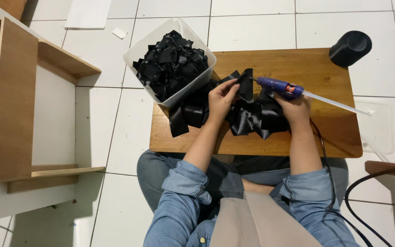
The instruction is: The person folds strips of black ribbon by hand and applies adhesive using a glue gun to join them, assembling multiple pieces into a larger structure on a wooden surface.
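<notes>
Fingers of the left hand (221, 97) pinch a folded piece of shiny black satin ribbon (245, 84), held upright above the low brown wooden surface (325, 73). At the ribbon's right, the right hand (295, 106) is wrapped tight around a purple glue gun (280, 87), nozzle touching the ribbon. Loose black ribbon strips (252, 119) lie below it; a white plastic tub (170, 59) of cut black pieces sits to its left.

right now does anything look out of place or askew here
Mostly orderly, with two oddities. The clear plastic tub of black ribbon pieces sits half off the low wooden board, overhanging its corner. A small white paper scrap lies loose on the tiled floor. The glue gun looks normal.
</notes>
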